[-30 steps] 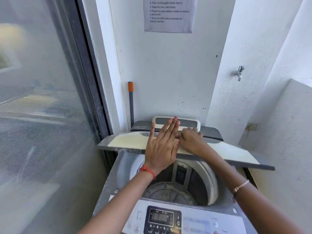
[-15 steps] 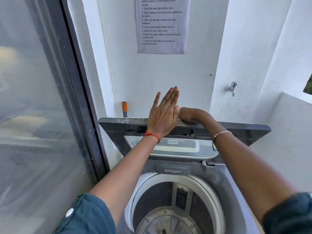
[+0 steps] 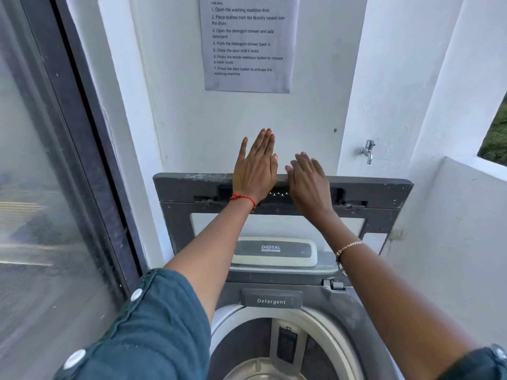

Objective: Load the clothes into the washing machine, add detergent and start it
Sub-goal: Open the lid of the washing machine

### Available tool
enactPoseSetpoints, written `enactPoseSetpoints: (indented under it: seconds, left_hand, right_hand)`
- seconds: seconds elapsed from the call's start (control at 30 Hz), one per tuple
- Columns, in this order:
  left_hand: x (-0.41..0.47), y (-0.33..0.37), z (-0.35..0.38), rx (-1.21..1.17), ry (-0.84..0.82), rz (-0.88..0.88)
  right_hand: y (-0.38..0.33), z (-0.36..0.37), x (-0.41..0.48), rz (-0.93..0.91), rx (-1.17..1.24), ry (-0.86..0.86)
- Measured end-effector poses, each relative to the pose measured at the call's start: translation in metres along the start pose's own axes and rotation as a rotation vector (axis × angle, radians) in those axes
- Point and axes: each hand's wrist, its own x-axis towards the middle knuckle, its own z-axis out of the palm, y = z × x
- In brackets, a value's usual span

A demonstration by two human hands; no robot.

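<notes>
At 9 o'clock a sliding glass door (image 3: 49,187) with a dark frame fills the left edge. At 7 o'clock a teal sleeve (image 3: 153,333) with white buttons covers the left upper arm. The left hand (image 3: 256,171) reaches up to 12 o'clock of the washing machine, flat and spread, fingers straight and close together, its palm over the top edge of the raised lid (image 3: 378,192); a red thread bracelet (image 3: 244,199) circles the wrist. The lid stands upright against the white wall (image 3: 192,127), its dark underside toward the camera. Above it, at 12 o'clock, a printed instruction sheet (image 3: 248,45) lists steps 1 to 7. Just beside the left hand, the right hand (image 3: 310,185) lies flat and spread on the same lid edge, gripping nothing; a beaded bracelet (image 3: 348,246) sits on that wrist. Below the hands, a cream panel marked DIGITAL (image 3: 274,250) shows through the lid window. At 6 o'clock the grey detergent drawer (image 3: 271,298) sits pushed in, and beneath it the drum (image 3: 241,349) is open, with no clothes visible in the part shown. At 2 o'clock a metal tap (image 3: 367,150) sticks out of the wall.
</notes>
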Motion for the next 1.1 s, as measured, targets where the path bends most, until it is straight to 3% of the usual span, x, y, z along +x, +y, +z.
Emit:
enactPoseSetpoints:
  seconds: [0.17,0.63,1.1]
  left_hand:
    - [-0.002,-0.01,0.026,-0.009,-0.007,-0.012]
    - [-0.001,-0.021,0.044,-0.036,-0.031,0.037]
    - [-0.029,-0.026,0.031,0.07,-0.254,0.081]
  right_hand:
    - [0.026,0.018,-0.019,-0.073,0.017,-0.049]
    - [0.027,0.035,-0.001,0.001,0.13,-0.016]
    - [0.022,0.004,-0.011,-0.025,0.024,-0.267]
